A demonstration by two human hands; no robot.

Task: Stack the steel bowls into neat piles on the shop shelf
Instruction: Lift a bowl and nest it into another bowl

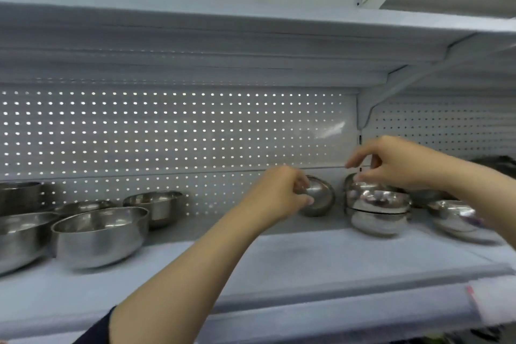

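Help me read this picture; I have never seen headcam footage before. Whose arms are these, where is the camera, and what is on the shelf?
The camera sits on a person's head, looking forward and down, so both bare arms are theirs. They reach into a pale grey metal shop shelf with a perforated back panel. The left hand grips a small tilted steel bowl. The right hand hovers over a short pile of steel bowls, fingers pinched; whether it holds anything is unclear. Larger steel bowls stand at left.
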